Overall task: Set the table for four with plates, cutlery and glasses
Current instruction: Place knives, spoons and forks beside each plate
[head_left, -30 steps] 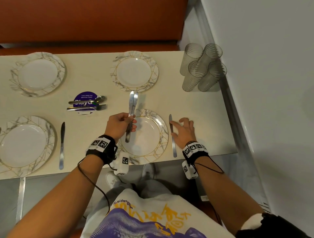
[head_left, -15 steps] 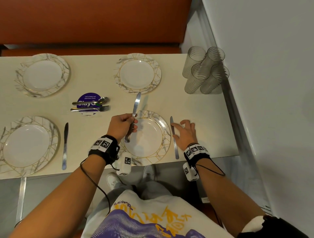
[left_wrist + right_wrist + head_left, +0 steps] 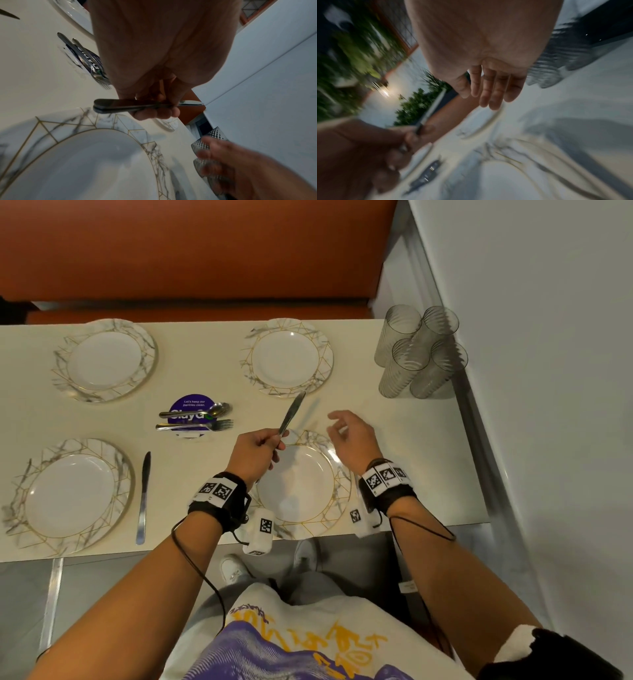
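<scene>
My left hand point(image 3: 265, 446) grips a table knife point(image 3: 292, 413) by its handle over the near right plate point(image 3: 329, 508), blade pointing away and to the right. In the left wrist view the handle point(image 3: 118, 106) looks like two stacked knives. My right hand point(image 3: 342, 428) hovers open and empty just right of the blade, fingers relaxed point(image 3: 489, 89). Three more marbled plates lie at far right point(image 3: 289, 359), far left point(image 3: 106, 359) and near left point(image 3: 68, 494). A knife point(image 3: 144, 494) lies right of the near left plate. My right wrist covers the table right of the near right plate.
A spoon and fork point(image 3: 195, 419) lie on a purple round sticker at the table's middle. Several ribbed glasses point(image 3: 419, 350) stand clustered at the far right corner by the grey wall. An orange bench runs behind the table. The near table edge is at my waist.
My right hand left the knife beside the near right plate, rose and moved forward and left toward the blade. The left hand tilted its blade to the right.
</scene>
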`<state>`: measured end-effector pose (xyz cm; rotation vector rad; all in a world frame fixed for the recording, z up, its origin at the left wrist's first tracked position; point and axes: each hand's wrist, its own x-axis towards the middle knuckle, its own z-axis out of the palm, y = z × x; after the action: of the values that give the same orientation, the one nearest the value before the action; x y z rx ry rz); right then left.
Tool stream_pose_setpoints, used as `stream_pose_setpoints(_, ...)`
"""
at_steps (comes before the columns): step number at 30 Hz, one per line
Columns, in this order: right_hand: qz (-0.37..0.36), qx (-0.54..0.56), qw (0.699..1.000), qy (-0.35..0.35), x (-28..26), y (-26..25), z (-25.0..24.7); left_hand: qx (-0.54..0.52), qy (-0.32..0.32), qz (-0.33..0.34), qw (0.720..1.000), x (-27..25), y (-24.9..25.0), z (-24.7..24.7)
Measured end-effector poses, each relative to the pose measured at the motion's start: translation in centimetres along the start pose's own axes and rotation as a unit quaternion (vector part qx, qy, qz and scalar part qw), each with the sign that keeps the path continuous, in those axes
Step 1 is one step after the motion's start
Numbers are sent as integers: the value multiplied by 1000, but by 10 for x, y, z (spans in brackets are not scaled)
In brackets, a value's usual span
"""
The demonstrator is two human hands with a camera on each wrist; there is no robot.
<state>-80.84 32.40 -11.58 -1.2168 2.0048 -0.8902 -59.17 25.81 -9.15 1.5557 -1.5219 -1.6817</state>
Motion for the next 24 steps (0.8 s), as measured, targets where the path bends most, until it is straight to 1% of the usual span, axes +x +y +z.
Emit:
stream_pose_setpoints(3,8,76,996,-37,25,-53,5,15,1,12,1000,-2,9,-5)
stream_pose_setpoints(6,3,88,993,-81,44,-89,9,24,0,32,999,-4,18,-16)
stream_pose_setpoints(8,-8,102,990,-94,54,-107,9,5,-6,39,999,-5,24,-27)
stream_pose_setpoints(11,1,165,983,-81,67,-122,13,-11,-29,36,999,-2,28,-55)
stream_pose_setpoints(14,27,253,966,-38,77,-130,23,-41,-38,30,998,10,29,-95)
stream_pose_setpoints(15,42,281,958,-24,79,-132,28,-57,-26,28,998,17,30,-109)
stream_pose_setpoints(17,79,329,941,-16,76,-134,42,-97,24,30,995,33,37,-137)
stream_pose_setpoints(18,90,349,933,-23,73,-135,50,-120,54,35,991,41,43,-151)
stream_pose_setpoints(20,106,364,924,-49,66,-143,70,-181,92,38,978,61,54,-176)
stream_pose_setpoints(21,109,355,926,-66,64,-148,82,-210,103,39,972,74,59,-187)
stream_pose_setpoints(23,110,331,932,-95,59,-160,100,-234,114,45,964,90,67,-192)
stream_pose_setpoints(24,117,329,932,-92,68,-174,122,-233,106,42,966,109,74,-205)
